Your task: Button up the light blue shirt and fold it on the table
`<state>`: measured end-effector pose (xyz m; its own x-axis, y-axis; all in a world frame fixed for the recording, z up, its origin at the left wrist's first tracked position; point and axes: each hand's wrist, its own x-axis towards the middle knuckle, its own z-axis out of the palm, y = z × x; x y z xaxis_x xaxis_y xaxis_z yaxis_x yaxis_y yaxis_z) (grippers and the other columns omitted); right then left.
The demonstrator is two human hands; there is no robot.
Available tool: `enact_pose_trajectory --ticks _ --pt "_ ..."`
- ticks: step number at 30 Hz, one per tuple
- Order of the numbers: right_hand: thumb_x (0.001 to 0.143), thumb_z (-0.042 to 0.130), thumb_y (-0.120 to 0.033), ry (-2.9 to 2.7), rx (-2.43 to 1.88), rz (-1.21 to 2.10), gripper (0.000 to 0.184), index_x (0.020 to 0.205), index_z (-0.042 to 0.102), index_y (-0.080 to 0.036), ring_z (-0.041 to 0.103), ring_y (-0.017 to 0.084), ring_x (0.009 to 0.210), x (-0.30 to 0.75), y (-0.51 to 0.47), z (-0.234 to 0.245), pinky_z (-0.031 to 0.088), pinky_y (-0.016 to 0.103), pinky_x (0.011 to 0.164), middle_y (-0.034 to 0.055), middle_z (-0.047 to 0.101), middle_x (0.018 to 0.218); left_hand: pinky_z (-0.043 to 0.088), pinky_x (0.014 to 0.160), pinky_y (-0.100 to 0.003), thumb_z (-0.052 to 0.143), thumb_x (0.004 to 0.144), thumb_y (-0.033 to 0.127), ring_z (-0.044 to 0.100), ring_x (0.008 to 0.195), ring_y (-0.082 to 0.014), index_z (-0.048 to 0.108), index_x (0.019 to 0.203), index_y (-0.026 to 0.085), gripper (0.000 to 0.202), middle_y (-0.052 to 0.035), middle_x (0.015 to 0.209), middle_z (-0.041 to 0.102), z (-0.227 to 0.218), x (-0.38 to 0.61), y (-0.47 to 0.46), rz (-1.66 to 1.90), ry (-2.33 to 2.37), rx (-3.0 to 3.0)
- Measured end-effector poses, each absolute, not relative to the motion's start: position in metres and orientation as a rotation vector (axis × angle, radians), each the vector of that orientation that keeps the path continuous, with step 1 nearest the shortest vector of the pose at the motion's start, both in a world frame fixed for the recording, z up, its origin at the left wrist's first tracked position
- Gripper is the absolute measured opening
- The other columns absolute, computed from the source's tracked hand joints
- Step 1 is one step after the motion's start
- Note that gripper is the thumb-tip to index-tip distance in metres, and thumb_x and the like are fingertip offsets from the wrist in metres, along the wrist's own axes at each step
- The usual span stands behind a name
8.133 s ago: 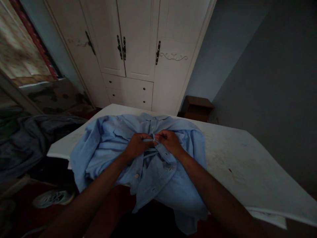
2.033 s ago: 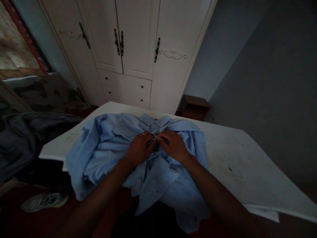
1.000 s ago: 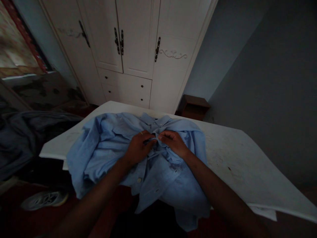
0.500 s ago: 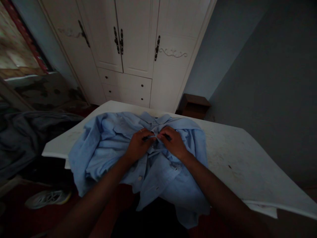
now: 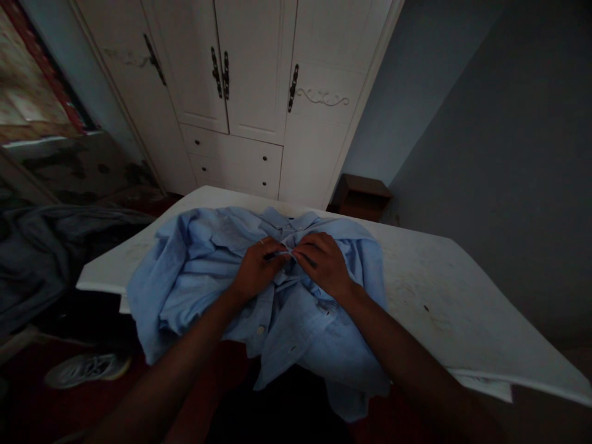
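Observation:
A light blue button-up shirt [image 5: 194, 271] lies spread and wrinkled, its collar towards the far edge and its lower hem hanging over the near edge. My left hand [image 5: 259, 265] pinches one side of the front placket a little below the collar. Opposite it, almost touching, my right hand [image 5: 324, 262] pinches the other side, fingertips together. Whatever button sits between the fingertips is hidden. Lower down the front is unfastened, with a pale button [image 5: 261, 330] showing on the left edge and buttonholes on the right flap.
Beneath the shirt is a white board-like table [image 5: 444, 290] with stains. Behind it stands a white wardrobe [image 5: 254, 86], with a small brown cabinet [image 5: 363, 194] to its right. Grey cloth [image 5: 37, 259] lies at left, and a shoe [image 5: 87, 369] is on the red floor.
The right fingers have shifted slightly, curling closer at the placket. Both hands stay pinched at the same spot, and the shirt lies almost as before.

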<state>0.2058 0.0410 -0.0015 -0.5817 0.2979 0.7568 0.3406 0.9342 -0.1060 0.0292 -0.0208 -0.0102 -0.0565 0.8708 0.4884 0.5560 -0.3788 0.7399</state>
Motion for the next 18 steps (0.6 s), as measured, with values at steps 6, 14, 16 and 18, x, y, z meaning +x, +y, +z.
enact_pose_trajectory --ticks 6,14,16,18 --pt "0.091 0.059 -0.026 -2.18 -0.574 0.002 0.015 0.083 0.071 -0.022 0.057 0.018 0.084 0.201 0.036 -0.001 0.046 0.034 0.078 0.0047 0.065 0.084 0.048 0.073 -0.028 0.063 0.079 0.029 0.06 0.074 -0.0152 0.069 0.079 0.019 0.012 -0.0011 0.078 0.064 -0.011 0.028 -0.02 1.423 1.515 1.851" --pt "0.088 0.062 -0.028 -2.171 -0.702 0.049 0.013 0.082 0.072 -0.022 0.057 0.019 0.084 0.197 0.038 -0.004 0.045 0.033 0.08 0.0041 0.066 0.084 0.047 0.069 -0.027 0.062 0.076 0.03 0.058 0.068 -0.0143 0.07 0.077 0.019 0.013 0.0002 0.072 0.062 -0.01 0.028 -0.018 1.409 1.508 1.77" --pt "0.087 0.064 -0.028 -2.166 -0.732 0.062 0.012 0.081 0.073 -0.022 0.058 0.019 0.084 0.196 0.037 -0.004 0.045 0.033 0.08 0.0042 0.067 0.083 0.046 0.069 -0.027 0.062 0.076 0.029 0.058 0.067 -0.014 0.07 0.076 0.019 0.014 0.0002 0.072 0.063 -0.01 0.027 -0.017 1.406 1.502 1.767" --pt "0.086 0.066 -0.027 -2.156 -0.755 0.096 0.011 0.08 0.073 -0.021 0.059 0.019 0.084 0.194 0.036 -0.003 0.046 0.033 0.08 0.0044 0.067 0.082 0.046 0.069 -0.027 0.062 0.075 0.029 0.058 0.067 -0.0141 0.071 0.076 0.019 0.013 0.0001 0.072 0.063 -0.011 0.027 -0.016 1.412 1.494 1.753"
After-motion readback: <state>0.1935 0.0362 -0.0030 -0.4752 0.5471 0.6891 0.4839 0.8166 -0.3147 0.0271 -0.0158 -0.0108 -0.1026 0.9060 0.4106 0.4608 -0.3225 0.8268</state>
